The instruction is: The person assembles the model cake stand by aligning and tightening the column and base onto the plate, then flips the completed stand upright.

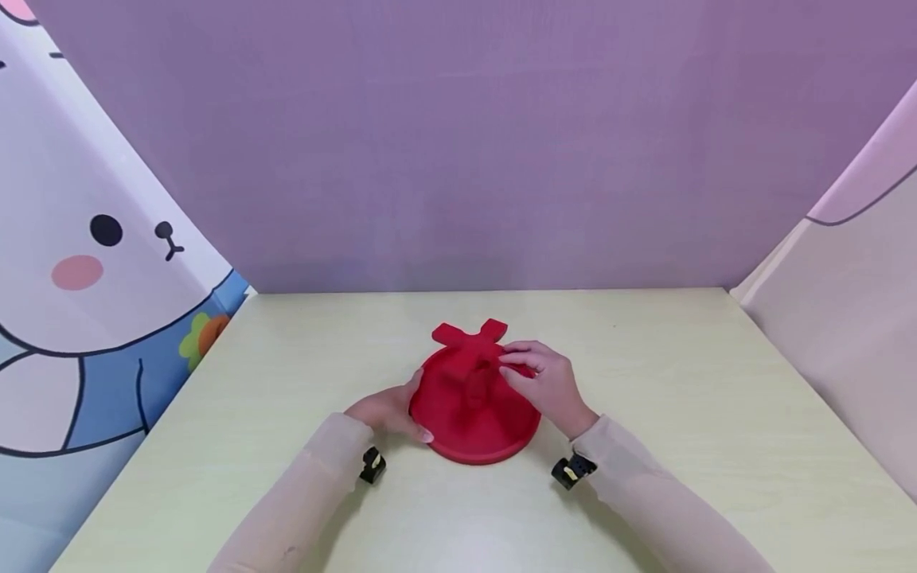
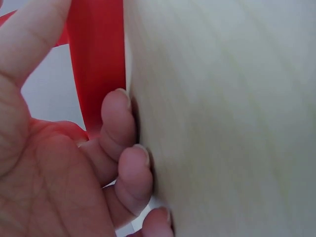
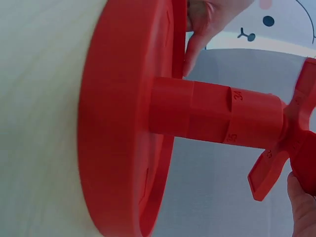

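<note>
A red round base [image 1: 476,450] with a raised rim stands on the table. From its middle rises a thick red post [image 3: 210,106] made of stacked sections, with numbers such as 34 and 35 moulded on it. On top sits a red cross-shaped piece [image 1: 469,338] with flat arms. My left hand [image 1: 390,410] grips the left side of the base, thumb at the near edge; in the left wrist view its fingers curl by the rim [image 2: 101,64]. My right hand [image 1: 552,386] pinches a right-hand arm of the cross piece between thumb and fingers.
The pale wood-grain table [image 1: 286,350] ends at a purple backdrop [image 1: 487,159]. A cartoon-printed sheet [image 1: 72,191] stands along the left, another pale panel [image 1: 845,334] along the right. Small black devices [image 1: 372,464] are strapped at both wrists.
</note>
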Demonstrator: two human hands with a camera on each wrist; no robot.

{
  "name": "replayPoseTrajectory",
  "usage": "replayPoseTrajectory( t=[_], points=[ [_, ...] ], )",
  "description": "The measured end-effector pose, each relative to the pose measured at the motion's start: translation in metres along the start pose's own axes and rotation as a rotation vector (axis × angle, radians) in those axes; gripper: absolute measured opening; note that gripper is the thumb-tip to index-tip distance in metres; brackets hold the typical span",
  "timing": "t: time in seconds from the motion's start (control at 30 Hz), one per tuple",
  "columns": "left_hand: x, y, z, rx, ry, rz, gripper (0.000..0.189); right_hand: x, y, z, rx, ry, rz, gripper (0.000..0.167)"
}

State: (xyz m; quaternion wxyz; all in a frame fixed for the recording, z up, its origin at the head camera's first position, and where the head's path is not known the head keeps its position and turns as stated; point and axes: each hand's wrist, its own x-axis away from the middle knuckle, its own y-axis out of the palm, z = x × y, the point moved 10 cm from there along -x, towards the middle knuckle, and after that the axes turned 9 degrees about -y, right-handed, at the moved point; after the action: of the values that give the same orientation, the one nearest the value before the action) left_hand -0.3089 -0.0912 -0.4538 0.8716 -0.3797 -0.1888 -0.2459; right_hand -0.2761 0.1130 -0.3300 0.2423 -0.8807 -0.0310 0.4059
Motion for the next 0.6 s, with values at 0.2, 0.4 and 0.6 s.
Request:
replayPoseTrajectory(
  t=[0.2, 0.4, 0.6],
  points=[
    [0.001, 0.004, -0.001, 0.007, 0.001, -0.01, 0.118, 0.005, 0.002, -0.007, 0.035, -0.083, -0.007, 0.025],
    [0.002, 0.003, 0.001, 0.052, 0.023, -0.021, 0.119, 0.009, 0.004, -0.017, 0.074, -0.184, -0.025, 0.027],
    [0.002, 0.003, 0.004, 0.079, 0.051, -0.042, 0.117, 0.012, 0.006, -0.024, 0.126, -0.268, -0.026, 0.027]
  ],
)
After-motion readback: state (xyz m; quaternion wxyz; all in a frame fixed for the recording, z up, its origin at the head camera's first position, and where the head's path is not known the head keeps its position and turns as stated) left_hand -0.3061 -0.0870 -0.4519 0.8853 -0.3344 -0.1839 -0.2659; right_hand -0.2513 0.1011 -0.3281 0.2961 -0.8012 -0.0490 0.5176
